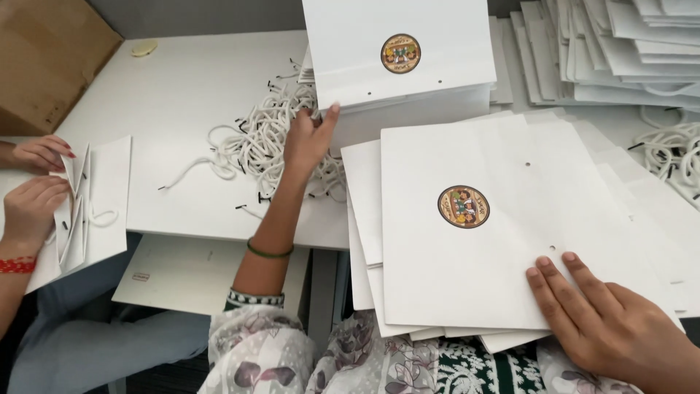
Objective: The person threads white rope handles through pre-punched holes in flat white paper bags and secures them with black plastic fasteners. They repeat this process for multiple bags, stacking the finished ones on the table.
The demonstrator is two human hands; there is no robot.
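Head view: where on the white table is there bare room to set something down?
Bare patch on the table, between the cardboard box and the cord pile, which the left hand reaches. Crowded: flat white bags under the right hand, and stacked bags at the far right.

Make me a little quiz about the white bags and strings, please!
1. True or false: the right hand lies flat on a white paper bag with a round sticker.
2. What does the left hand reach into? A) pile of white cords B) a cardboard box C) a drawer
3. Whose hands hold the opened bag at the left edge?

Key: 1 true; 2 A; 3 another person's hands.
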